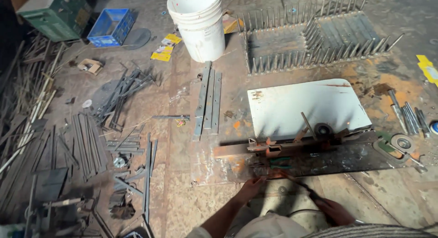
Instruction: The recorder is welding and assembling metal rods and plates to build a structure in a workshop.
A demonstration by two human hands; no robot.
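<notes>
Head view: steel plate [315,162] beyond fingertips [259,178]

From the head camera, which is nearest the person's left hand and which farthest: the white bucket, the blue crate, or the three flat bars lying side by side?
From the left hand:
1. Flat bars, on the floor ahead, slightly left.
2. White bucket, straight beyond the bars.
3. Blue crate, far upper left corner.

A white plastic bucket [199,23] is standing out beside a blue plastic crate [111,26], a green metal box [54,13], yellow paper packets [166,47] and a rust-streaked white metal sheet [306,107].
</notes>
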